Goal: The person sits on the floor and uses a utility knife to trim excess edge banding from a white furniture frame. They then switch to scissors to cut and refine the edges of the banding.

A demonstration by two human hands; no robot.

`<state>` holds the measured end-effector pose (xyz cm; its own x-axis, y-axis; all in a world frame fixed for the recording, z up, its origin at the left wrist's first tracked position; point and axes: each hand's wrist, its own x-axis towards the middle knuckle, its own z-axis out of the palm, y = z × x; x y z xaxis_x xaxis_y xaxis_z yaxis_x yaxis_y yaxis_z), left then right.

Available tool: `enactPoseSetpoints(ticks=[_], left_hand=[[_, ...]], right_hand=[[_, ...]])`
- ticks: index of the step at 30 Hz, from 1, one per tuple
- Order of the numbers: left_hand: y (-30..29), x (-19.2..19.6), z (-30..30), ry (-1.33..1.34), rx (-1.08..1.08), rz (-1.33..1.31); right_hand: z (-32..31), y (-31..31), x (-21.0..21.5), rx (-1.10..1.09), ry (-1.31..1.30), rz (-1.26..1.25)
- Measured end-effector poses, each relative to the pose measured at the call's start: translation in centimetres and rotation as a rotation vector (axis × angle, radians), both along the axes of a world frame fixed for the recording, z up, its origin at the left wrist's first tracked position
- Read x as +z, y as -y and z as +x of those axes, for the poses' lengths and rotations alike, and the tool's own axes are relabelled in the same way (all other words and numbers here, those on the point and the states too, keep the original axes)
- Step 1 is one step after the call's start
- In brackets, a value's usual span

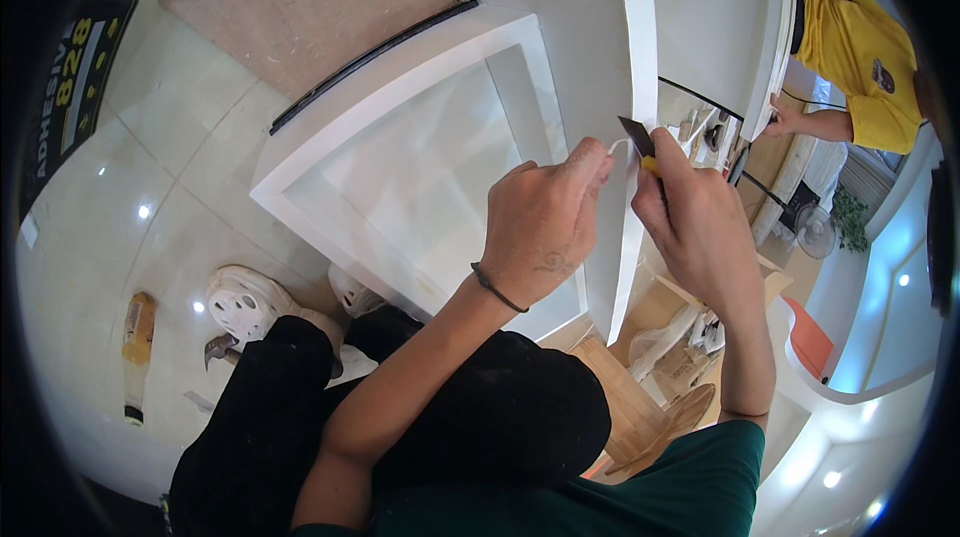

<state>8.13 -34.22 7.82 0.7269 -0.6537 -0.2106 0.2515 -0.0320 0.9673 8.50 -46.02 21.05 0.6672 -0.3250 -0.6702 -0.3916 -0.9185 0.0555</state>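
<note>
"How many things are in hand?"

"Two, one in each. The left hand (540, 227) has its fingers (590, 162) pinched together on one thin white strip (619, 144). The right hand (705, 222) has its fingers curled tightly round one utility knife (637, 137), yellow and black, its dark blade slanting up and to the left."

"Where is the strip, exactly?"

"Between the two hands, in front of the white cabinet section (400, 77), close to its right-hand edge. The blade is right beside it; I can't tell whether they touch."

"And that cabinet section?"

"Just one, box-like, tilted, with a recessed panel. One black edging strip (375, 67) runs along its far side."

"What's on the floor (215, 147)?"

"One brown board (300, 7) beyond the cabinet section, one black adhesive package (75, 87) at the far left, and one bottle (139, 342) with yellowish contents, lying on its side. Two white clogs (245, 302) are on the wearer's feet, the second partly hidden. Beside the nearer clog is one hammer-like tool (220, 347), partly covered."

"Anyone else?"

"One co-worker in a yellow shirt (855, 67), upper right, with one hand (785, 117) at the edge of a large white panel (710, 17)."
</note>
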Motion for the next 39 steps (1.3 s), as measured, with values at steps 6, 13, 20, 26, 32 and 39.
enactPoseSetpoints(ticks=[6, 13, 20, 26, 32, 39], left_hand=[[0.0, 0.1, -0.4, 0.023, 0.046, -0.008], [-0.3, 0.2, -0.9, 0.048, 0.037, 0.026], [-0.5, 0.0, -1.2, 0.04, 0.061, 0.004], [-0.3, -0.5, 0.1, 0.237, -0.017, 0.078], [0.4, -0.8, 1.8, 0.504, 0.14, 0.045], [0.5, -0.8, 1.5, -0.031, -0.058, -0.025]], right_hand=[[0.2, 0.3, -0.2, 0.037, -0.029, -0.001], [0.9, 0.5, -0.3, 0.109, -0.045, 0.021], [0.1, -0.1, -0.9, 0.152, 0.003, -0.064], [-0.9, -0.5, -0.4, 0.171, 0.162, -0.125], [-2.1, -1.1, 0.9, 0.019, 0.377, -0.024], [-3.9, -1.0, 0.1, 0.054, 0.279, -0.09]])
